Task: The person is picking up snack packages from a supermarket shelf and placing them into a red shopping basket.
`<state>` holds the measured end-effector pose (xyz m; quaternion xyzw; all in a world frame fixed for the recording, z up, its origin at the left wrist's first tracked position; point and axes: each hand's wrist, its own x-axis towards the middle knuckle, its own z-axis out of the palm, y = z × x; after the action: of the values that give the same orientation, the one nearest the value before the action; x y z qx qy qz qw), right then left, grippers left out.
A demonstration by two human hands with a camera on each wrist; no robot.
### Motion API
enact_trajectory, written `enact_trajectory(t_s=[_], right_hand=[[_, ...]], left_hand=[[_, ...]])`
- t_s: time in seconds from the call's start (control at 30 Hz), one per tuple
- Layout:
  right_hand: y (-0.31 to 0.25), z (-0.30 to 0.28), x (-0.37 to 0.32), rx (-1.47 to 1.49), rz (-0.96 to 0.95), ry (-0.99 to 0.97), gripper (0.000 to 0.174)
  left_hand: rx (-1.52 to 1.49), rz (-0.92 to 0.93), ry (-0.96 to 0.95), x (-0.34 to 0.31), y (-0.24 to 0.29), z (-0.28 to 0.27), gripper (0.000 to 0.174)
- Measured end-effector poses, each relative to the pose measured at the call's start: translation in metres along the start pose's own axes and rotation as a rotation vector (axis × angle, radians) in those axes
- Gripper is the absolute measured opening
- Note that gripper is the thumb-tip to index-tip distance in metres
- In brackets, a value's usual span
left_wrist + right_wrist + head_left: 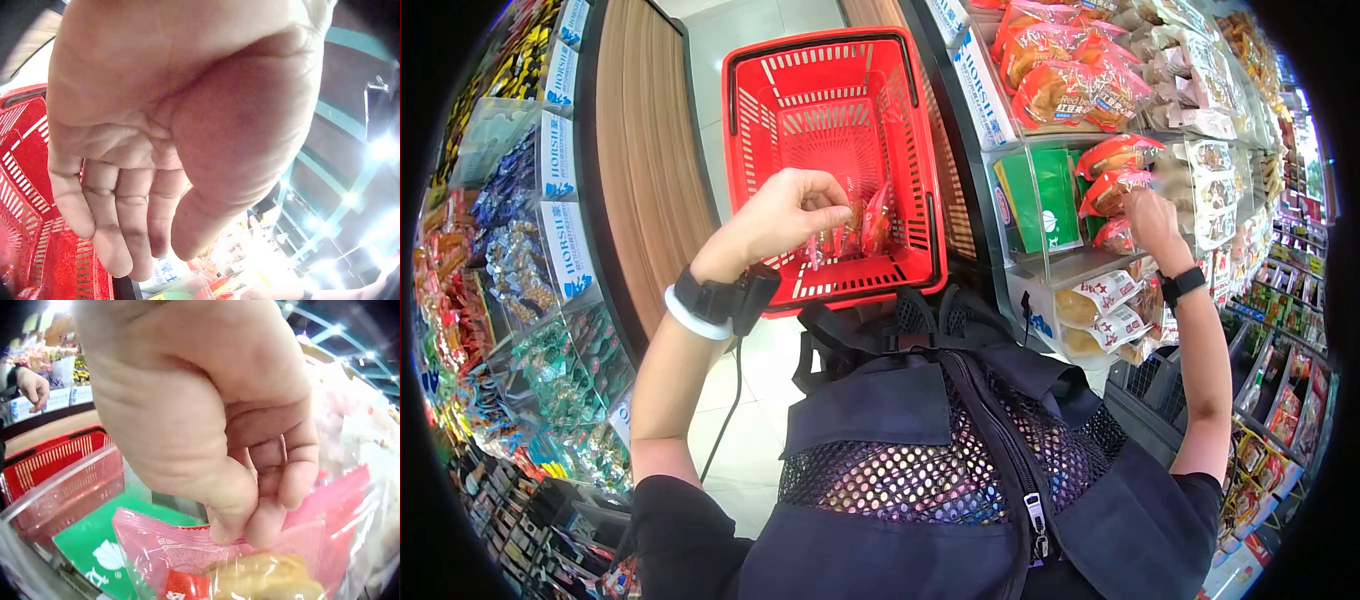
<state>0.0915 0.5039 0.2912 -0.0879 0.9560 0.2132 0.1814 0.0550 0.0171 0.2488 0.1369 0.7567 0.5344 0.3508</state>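
Observation:
My right hand (1152,228) reaches into a clear shelf bin at the right. Its thumb and forefinger pinch the top edge of a pink-wrapped bread packet (275,569), and a golden bun shows through the film. Other red-wrapped bread packets (1122,155) lie beside that hand. Over the red shopping basket (832,38) hangs my left hand (785,212), its fingers loosely bent. The left wrist view shows the palm (181,94) with nothing in it. Below the left hand, several red packets (876,222) stand against the basket's near right corner.
A green card (1040,200) stands in the bin left of the bread. More bread packets (1080,85) fill the shelf above. Candy bins (525,220) line the left side behind a wooden ledge (640,150). A dark mesh bag (920,450) is at my front.

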Motion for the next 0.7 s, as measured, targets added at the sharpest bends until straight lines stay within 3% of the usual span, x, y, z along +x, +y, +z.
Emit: enact_trajectory(t_s=[0.07,0.13,0.2,0.27,0.37,0.43,0.47,0.53,0.63,0.7], right_hand=[[-0.014,-0.046,-0.011,-0.076,0.055,0.047,0.010],[-0.019,-0.084,-0.023,0.034,0.035,0.148,0.001],[-0.051,-0.148,-0.040,0.132,0.070,0.132,0.005],[-0.080,-0.189,-0.051,0.187,-0.011,0.236,0.007],[-0.122,-0.215,-0.043,0.178,-0.182,0.394,0.010],[-0.144,-0.221,-0.026,0.182,-0.251,0.432,0.011],[-0.154,-0.221,-0.017,0.264,-0.303,0.466,0.015],[-0.171,-0.216,-0.002,0.355,-0.364,0.496,0.019],[-0.194,-0.199,0.012,0.433,-0.396,0.567,0.020],[-0.211,-0.184,0.010,0.637,-0.497,0.637,0.011]], left_hand=[[-0.027,0.008,0.003,-0.002,0.005,0.001,0.014],[-0.052,0.012,0.003,-0.005,0.018,0.004,0.014],[-0.099,0.133,0.038,-0.008,0.044,0.009,0.017],[0.025,0.309,0.085,-0.011,0.078,0.019,0.021],[0.239,0.632,0.178,-0.015,0.125,0.034,0.053],[0.380,0.727,0.372,-0.013,0.134,0.049,0.047],[0.385,0.721,0.375,-0.014,0.133,0.049,0.047],[0.718,0.564,0.444,-0.012,0.126,0.048,0.033],[0.764,0.510,0.523,-0.001,0.097,0.037,0.021],[0.746,0.529,0.572,0.019,0.059,0.020,0.018]])
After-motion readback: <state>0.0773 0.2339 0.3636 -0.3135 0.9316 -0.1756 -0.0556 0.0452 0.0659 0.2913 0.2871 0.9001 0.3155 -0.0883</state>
